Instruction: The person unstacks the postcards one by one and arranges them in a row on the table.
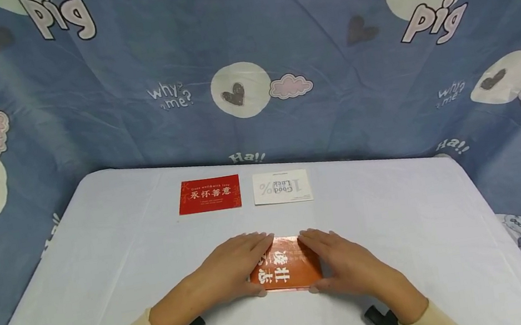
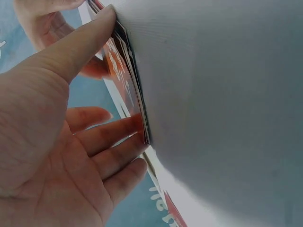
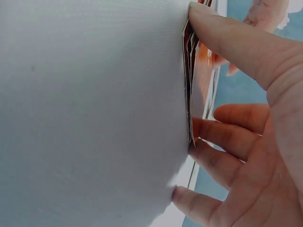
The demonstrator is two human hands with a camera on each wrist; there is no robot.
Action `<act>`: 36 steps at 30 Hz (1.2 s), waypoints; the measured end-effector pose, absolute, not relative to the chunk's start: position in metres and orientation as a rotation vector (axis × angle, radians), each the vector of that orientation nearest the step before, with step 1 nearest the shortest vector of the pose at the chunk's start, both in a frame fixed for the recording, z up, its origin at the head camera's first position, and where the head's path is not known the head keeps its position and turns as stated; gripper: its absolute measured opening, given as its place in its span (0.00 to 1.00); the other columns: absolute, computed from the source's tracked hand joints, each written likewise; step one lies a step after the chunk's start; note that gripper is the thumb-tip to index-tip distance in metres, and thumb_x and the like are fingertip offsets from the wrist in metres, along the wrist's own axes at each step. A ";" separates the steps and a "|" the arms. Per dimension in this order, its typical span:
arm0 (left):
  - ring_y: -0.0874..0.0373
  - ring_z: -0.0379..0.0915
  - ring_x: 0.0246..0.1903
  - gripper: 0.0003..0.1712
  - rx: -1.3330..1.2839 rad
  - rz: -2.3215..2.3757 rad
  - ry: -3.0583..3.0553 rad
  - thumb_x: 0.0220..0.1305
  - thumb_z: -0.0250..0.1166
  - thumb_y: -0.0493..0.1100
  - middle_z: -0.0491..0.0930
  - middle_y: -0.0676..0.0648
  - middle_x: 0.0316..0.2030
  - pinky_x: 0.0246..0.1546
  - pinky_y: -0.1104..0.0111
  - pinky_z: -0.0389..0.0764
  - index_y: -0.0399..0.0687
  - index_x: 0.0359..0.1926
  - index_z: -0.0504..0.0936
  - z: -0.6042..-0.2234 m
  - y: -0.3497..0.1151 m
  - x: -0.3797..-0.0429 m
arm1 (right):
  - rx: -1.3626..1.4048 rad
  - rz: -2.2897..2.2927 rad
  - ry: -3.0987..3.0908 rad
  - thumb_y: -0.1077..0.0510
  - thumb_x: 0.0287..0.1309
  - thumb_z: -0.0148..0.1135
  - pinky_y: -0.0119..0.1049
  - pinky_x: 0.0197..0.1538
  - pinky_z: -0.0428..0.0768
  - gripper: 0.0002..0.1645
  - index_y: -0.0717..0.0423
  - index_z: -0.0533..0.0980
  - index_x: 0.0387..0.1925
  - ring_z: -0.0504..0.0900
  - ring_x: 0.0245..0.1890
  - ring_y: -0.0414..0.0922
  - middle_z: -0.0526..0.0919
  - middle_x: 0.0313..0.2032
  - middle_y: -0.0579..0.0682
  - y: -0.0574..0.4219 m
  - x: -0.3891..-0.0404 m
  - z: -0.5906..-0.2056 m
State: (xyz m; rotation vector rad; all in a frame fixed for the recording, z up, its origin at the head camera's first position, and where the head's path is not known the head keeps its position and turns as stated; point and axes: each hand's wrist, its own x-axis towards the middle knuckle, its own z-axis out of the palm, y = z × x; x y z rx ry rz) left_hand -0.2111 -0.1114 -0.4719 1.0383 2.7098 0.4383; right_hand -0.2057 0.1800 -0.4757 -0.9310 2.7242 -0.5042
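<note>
A small stack of cards (image 1: 286,265) lies on the white table, its top one glossy orange-red with large white characters. My left hand (image 1: 236,267) grips the stack's left end, thumb on the near edge and fingers at the far edge. At the right end my right hand (image 1: 346,259) holds it the same way. Seen edge-on in the left wrist view, several thin layers of the stack (image 2: 135,85) show slight gaps. The right wrist view also shows these layered edges (image 3: 190,90) beside the right thumb.
Behind the stack lie a red card (image 1: 208,195) with white writing and, to its right, a white card (image 1: 281,187) with grey print. The white table (image 1: 389,210) ends at a blue patterned cloth (image 1: 335,123) hanging behind it.
</note>
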 end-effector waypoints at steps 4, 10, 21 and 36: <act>0.47 0.65 0.72 0.57 1.040 0.410 2.711 0.54 0.82 0.58 0.71 0.44 0.73 0.73 0.51 0.66 0.44 0.78 0.66 -0.473 -0.111 -0.211 | -0.913 -0.535 2.725 0.43 0.51 0.83 0.56 0.76 0.62 0.58 0.56 0.64 0.77 0.66 0.75 0.49 0.69 0.75 0.52 0.180 -0.205 -0.477; 0.45 0.65 0.72 0.56 1.049 0.392 2.711 0.54 0.82 0.58 0.71 0.43 0.72 0.73 0.51 0.67 0.43 0.78 0.66 -0.471 -0.108 -0.212 | -0.906 -0.560 2.717 0.46 0.51 0.83 0.59 0.76 0.61 0.57 0.58 0.65 0.77 0.65 0.76 0.52 0.69 0.75 0.54 0.181 -0.205 -0.475; 0.44 0.64 0.73 0.56 1.001 0.392 2.696 0.54 0.82 0.56 0.70 0.42 0.73 0.73 0.50 0.66 0.45 0.78 0.66 -0.469 -0.105 -0.212 | -0.938 -0.605 2.700 0.46 0.52 0.83 0.61 0.76 0.60 0.56 0.58 0.65 0.76 0.64 0.76 0.53 0.69 0.75 0.54 0.182 -0.206 -0.476; 0.48 0.65 0.73 0.57 1.032 0.376 2.725 0.53 0.82 0.59 0.72 0.44 0.72 0.76 0.50 0.60 0.46 0.78 0.66 -0.468 -0.106 -0.211 | -0.881 -0.607 2.680 0.46 0.51 0.84 0.55 0.77 0.61 0.55 0.58 0.67 0.75 0.66 0.75 0.52 0.68 0.75 0.53 0.183 -0.207 -0.473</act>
